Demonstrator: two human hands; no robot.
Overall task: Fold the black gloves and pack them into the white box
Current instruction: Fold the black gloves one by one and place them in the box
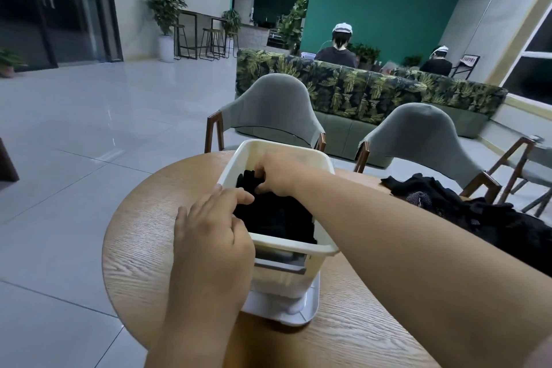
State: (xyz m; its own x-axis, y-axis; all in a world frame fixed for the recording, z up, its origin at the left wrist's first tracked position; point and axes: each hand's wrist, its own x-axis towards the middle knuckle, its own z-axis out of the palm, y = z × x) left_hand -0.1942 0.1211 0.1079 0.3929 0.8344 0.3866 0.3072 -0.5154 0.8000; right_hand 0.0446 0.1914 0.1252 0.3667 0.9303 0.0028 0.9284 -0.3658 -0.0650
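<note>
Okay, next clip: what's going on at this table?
A person is packing gloves into the white box on the round wooden table. The right hand reaches across into the box and pinches a black glove near its far side. The left hand lies over the near-left rim, fingertips on the packed gloves. A loose pile of gloves waits on the table to the right.

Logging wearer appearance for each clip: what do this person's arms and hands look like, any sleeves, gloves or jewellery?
The left forearm and right forearm are bare to the frame edge; no sleeve shows. The left hand and right hand wear nothing: no watch, bracelet or ring is visible, and no tape or markings on the fingers.
</note>
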